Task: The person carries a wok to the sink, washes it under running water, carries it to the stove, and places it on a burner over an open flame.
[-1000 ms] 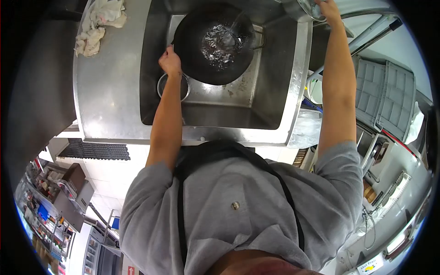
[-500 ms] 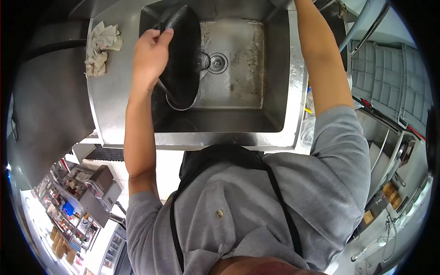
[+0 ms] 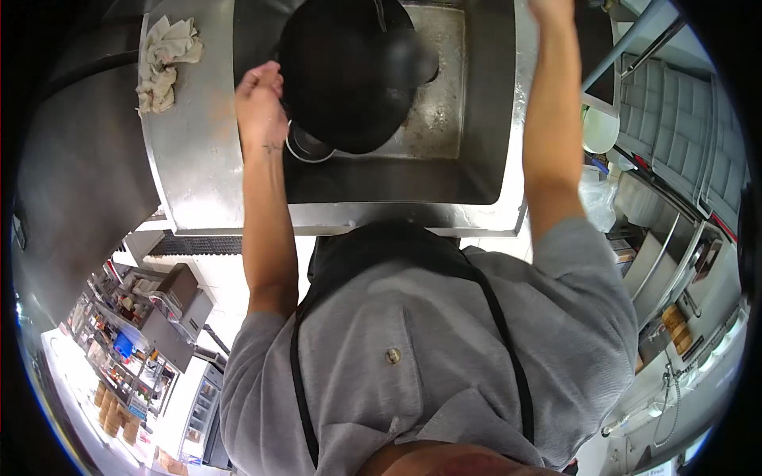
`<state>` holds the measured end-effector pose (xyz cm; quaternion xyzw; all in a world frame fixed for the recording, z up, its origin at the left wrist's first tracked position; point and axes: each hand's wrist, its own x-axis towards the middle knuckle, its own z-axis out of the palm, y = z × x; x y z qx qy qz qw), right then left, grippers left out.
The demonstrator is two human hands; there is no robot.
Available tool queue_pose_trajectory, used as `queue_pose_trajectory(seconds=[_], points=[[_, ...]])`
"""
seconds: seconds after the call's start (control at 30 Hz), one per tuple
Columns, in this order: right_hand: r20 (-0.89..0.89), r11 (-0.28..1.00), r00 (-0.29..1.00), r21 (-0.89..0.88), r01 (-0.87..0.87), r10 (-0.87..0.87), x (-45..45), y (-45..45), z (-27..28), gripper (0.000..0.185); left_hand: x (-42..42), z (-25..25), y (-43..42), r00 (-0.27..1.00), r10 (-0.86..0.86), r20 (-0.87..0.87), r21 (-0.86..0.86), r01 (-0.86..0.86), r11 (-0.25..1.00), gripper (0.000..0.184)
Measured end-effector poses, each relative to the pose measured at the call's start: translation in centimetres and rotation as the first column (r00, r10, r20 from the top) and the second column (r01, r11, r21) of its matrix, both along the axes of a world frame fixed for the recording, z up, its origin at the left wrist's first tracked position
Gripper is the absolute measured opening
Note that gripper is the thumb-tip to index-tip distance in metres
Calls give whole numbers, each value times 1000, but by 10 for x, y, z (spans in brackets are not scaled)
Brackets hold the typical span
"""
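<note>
Watching from my end, I find the large, round, black metal wok (image 3: pixel 341 95) inside the deep, rectangular stainless-steel sink (image 3: pixel 397 184), toward its left side. The left hand (image 3: pixel 260 103) is curled closed on the wok's left edge, holding it there. The right hand (image 3: pixel 553 9) is up at the top border, cut off and blurred; I cannot tell whether it is open or gripping anything. A thin, pale streak (image 3: pixel 381 14) drops over the wok's far part; it looks like running water, but blur there keeps me from being sure.

My main worry is the one-sided hold: the wok looks heavy, and a wet edge could twist in those fingers and let the far side drop. If the near rim dips, it could knock the small, round, pale-rimmed vessel (image 3: pixel 308 159) just beneath it. Tilted too far under a stream, it could also splash over the sink's edge.
</note>
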<state>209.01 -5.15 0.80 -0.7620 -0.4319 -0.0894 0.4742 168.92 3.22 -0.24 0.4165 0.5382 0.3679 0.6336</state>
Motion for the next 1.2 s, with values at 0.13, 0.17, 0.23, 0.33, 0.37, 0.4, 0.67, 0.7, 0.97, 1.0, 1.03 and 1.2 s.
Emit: queue_pose_trajectory(seconds=[0.13, 0.17, 0.23, 0.33, 0.37, 0.4, 0.67, 0.7, 0.97, 1.0, 1.03, 1.2], points=[[-719, 955, 690, -253, -152, -81, -149, -23, -48, 22, -31, -70, -6, 996, 61, 65, -87, -55, 995, 7], [-704, 927, 708, -303, -221, -61, -181, -23, -77, 21, -42, -86, -7, 991, 97, 89, -99, -88, 991, 10], [-536, 912, 835, -271, -307, 122, -248, -23, -142, 21, -68, -119, -15, 991, 111, 76, -156, -98, 983, 12], [-625, 784, 768, -406, -470, 137, -336, -16, -158, 19, -85, -134, -32, 995, 96, 38, -295, -81, 952, 17], [-638, 763, 754, -406, -504, 159, -351, -1, -159, 20, -86, -139, -39, 997, 71, 22, -380, -58, 923, 19], [-656, 738, 735, -407, -538, 174, -368, 11, -162, 20, -90, -154, -43, 998, 61, -11, -360, -61, 931, 21], [-27, 857, 922, -359, -370, 387, -334, 101, -232, 33, -85, -160, -51, 997, 6, -71, -437, -37, 898, 24], [-17, 891, 926, -266, -368, 377, -308, 101, -239, 29, -86, -161, -53, 996, 5, -84, -438, -42, 898, 24], [101, 444, 938, -894, -60, 331, -188, -13, -310, 44, -97, -183, -47, 970, 14, -245, -460, -129, 878, 17], [63, 369, 951, -928, -56, 302, -209, -38, -316, 46, -99, -187, -46, 969, 14, -246, -468, -132, 874, 17], [38, 316, 960, -947, -54, 277, -248, -59, -317, 50, -99, -191, -44, 948, -6, -318, -494, -160, 854, 18], [-367, 491, 808, -653, -576, 460, -373, -5, -269, 47, -97, -206, -49, 716, -84, -693, -138, -17, 990, 26]])
